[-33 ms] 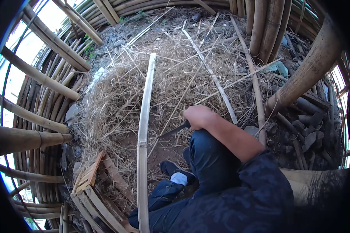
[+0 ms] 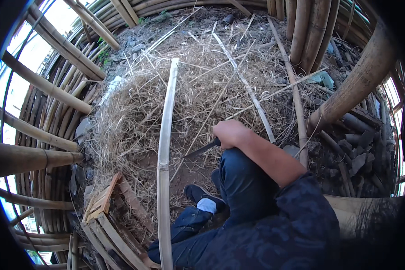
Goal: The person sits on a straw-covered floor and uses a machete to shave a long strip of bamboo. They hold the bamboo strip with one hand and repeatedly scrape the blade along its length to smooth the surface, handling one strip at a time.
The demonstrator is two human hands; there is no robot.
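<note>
My right hand is closed around the dark handle of a knife, held in front of my bent knee. Its dark blade points left and slightly down, toward a long pale bamboo strip. The tip ends a little to the right of the strip in this view. From the lower edge the strip runs up and away, with a node about halfway along it. My left hand does not show clearly; a small skin-coloured patch beside the strip's lower end is too little to identify.
A slatted wooden crate stands at the lower left. Fibrous shavings cover the ground ahead, with another pale strip and a long pole across them. Thick bamboo posts rise at both sides; rubble lies at right.
The bamboo strip has shifted very slightly left and up in the picture. My right hand and the knife stay almost in place.
</note>
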